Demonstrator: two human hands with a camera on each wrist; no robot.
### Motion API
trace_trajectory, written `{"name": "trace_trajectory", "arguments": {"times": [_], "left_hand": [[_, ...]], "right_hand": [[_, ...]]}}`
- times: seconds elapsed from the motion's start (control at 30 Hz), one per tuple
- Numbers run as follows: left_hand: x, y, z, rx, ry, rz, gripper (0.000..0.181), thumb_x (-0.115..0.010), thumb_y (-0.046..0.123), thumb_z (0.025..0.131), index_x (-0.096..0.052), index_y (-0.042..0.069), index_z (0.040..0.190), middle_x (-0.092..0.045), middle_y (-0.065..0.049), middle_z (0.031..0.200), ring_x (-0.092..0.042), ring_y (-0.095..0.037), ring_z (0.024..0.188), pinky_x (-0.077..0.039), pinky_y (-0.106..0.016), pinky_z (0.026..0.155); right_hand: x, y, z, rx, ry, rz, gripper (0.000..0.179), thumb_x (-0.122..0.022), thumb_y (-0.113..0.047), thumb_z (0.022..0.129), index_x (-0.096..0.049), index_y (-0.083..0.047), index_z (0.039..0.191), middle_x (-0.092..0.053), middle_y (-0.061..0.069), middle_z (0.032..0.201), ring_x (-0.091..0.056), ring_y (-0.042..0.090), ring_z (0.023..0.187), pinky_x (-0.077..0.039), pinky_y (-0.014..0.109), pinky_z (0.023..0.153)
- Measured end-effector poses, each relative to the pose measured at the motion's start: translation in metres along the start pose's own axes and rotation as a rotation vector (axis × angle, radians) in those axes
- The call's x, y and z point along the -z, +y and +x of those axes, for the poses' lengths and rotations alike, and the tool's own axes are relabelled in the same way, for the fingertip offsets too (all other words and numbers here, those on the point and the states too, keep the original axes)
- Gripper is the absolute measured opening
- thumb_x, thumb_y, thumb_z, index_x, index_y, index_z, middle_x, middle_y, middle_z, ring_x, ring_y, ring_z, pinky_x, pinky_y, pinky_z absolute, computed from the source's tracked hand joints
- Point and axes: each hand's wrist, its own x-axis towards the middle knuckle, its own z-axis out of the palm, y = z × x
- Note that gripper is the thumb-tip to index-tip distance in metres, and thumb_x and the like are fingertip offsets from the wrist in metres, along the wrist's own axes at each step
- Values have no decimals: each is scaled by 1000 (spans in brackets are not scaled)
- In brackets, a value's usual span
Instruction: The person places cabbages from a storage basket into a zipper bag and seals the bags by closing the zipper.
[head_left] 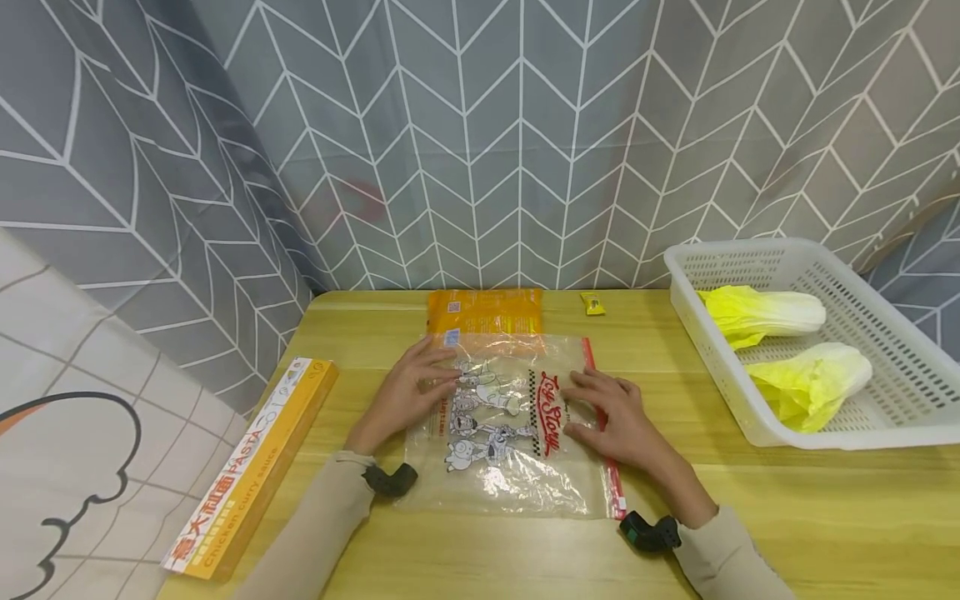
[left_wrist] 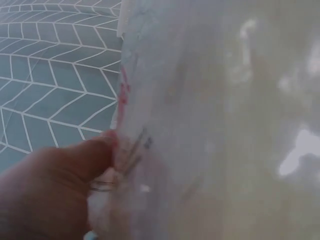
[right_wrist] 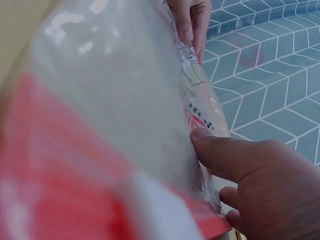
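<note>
A clear zip bag [head_left: 517,487] with a red zip edge, "Toy Story" lettering and line-drawn figures lies spread in front of me. Its top overlaps an orange packet [head_left: 486,305]. My left hand [head_left: 411,392] rests on the bag's left side, fingers pointing inward across the print. In the left wrist view, the thumb [left_wrist: 90,157] touches the plastic. On the other side, my right hand [head_left: 618,417] lies over the red zip edge, its thumb beside the lettering. The right wrist view shows that thumb [right_wrist: 225,155] against the printed face, with the red strip close to the camera.
A long pasta box [head_left: 251,475] lies along the table's left edge. To the right stands a white perforated basket [head_left: 892,333] with two leafy cabbages [head_left: 813,383]. A small yellow wrapped packet [head_left: 592,303] sits at the back edge, before a patterned grey curtain [head_left: 487,150].
</note>
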Motion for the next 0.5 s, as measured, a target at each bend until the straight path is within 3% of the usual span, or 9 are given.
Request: {"name": "trace_trajectory", "arguments": {"times": [0.2, 0.5], "left_hand": [[1, -1, -1, -1, -85, 72, 33, -76, 25, 91, -74, 16, 123, -51, -1, 155, -21, -39, 157, -18, -68, 122], [6, 17, -11, 4, -199, 208, 52, -72, 34, 92, -60, 28, 142, -35, 0, 165, -6, -38, 159, -9, -69, 123]], "right_hand": [[-1, -1, 0, -16, -17, -9, 52, -81, -28, 82, -68, -12, 130, -53, 19, 150, -36, 44, 147, -16, 69, 112], [-3, 1, -2, -23, -8, -13, 52, -80, -31, 84, -67, -14, 132, -51, 19, 152, -35, 44, 147, -16, 68, 112]]}}
